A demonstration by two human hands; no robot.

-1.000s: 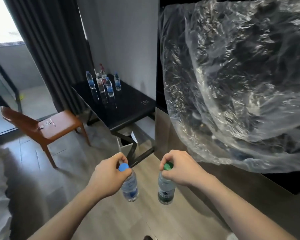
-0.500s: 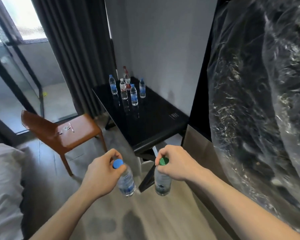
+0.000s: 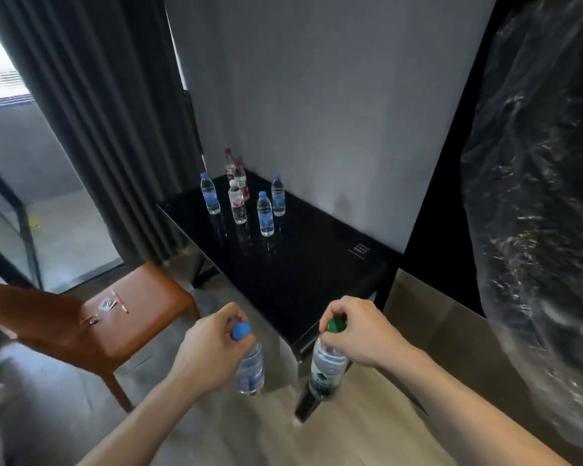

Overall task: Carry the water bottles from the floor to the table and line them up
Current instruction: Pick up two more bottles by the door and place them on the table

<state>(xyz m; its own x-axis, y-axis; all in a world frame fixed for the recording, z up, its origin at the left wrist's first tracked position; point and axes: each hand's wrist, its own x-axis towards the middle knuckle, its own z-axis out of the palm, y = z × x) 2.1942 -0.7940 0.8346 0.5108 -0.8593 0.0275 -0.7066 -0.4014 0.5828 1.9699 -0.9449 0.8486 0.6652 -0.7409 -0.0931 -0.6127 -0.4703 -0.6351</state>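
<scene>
My left hand (image 3: 206,354) grips a blue-capped water bottle (image 3: 249,368) by its neck, hanging upright over the floor. My right hand (image 3: 360,334) holds a green-capped bottle (image 3: 327,368) the same way, just past the near corner of the black table (image 3: 303,280). At the table's far end stand several bottles: blue-capped ones (image 3: 265,214) in a loose cluster, a white-capped one (image 3: 237,202), and red-capped ones (image 3: 239,174) near the wall corner.
An orange-brown chair (image 3: 115,317) with small items on its seat stands left of the table. Dark curtains (image 3: 91,122) and a glass door lie beyond. A large object wrapped in clear plastic (image 3: 535,203) fills the right side above a low cabinet.
The table and its bottles have grown larger and nearer in view as I walk toward them. Both hands keep the same grip on their bottles.
</scene>
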